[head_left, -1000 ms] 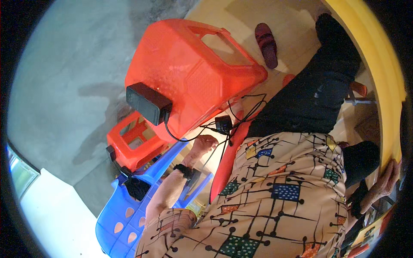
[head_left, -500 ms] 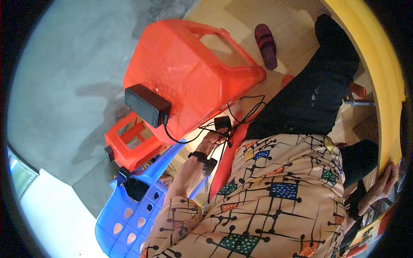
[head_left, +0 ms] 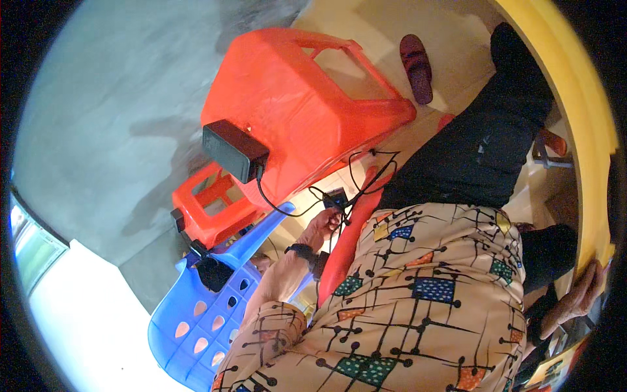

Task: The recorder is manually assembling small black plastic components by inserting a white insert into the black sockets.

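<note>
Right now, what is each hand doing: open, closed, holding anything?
Left hand: closed on the small black plug with black cables.
Right hand: resting on the yellow rim; grip cannot be told.

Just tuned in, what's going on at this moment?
The person's left hand is at a small black device with black cables running from it, beside a red stool. A black box sits on the stool, cabled too. A blue chair stands at the left. The right hand rests against a yellow rim at far right; its grip is unclear.
</note>
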A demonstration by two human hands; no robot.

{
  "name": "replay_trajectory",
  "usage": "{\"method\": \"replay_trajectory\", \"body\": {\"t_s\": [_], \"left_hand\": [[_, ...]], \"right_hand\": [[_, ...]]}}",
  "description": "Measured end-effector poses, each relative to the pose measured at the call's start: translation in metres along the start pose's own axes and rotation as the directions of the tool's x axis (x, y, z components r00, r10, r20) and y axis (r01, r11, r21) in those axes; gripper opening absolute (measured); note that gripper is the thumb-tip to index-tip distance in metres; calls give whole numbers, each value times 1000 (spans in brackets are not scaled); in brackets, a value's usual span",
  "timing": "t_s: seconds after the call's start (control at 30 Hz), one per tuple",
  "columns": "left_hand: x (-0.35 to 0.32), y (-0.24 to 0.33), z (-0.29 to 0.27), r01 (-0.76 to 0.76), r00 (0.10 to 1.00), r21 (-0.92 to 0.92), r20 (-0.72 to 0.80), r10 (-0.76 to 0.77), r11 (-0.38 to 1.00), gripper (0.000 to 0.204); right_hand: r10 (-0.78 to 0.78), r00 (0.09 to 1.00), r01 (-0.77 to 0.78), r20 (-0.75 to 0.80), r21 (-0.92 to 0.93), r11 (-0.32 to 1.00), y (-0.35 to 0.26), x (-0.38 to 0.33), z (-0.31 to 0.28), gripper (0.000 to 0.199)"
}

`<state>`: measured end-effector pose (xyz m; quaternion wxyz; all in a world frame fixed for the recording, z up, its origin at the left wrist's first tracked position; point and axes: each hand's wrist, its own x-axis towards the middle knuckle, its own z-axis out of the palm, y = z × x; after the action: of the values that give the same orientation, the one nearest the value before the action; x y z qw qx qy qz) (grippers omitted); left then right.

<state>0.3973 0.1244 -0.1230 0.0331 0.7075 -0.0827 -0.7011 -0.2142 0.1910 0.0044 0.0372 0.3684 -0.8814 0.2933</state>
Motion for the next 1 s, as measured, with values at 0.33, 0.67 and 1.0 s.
{"method": "replay_trajectory", "body": {"t_s": [0.33,0.67,1.0], "left_hand": [[-45,-14,-2,-32,982,-283,-190,-23,959,14],[-95,-10,-1,-290,940,-300,-271,210,909,10],[-169,15,17,-282,959,-387,-137,248,878,11]], "right_hand": [[-102,995,103,-23,55,993,18,-1,-4,20],[-345,935,352,79,-105,930,44,10,-4,21],[-204,976,167,74,343,925,-15,19,-3,20]]}}
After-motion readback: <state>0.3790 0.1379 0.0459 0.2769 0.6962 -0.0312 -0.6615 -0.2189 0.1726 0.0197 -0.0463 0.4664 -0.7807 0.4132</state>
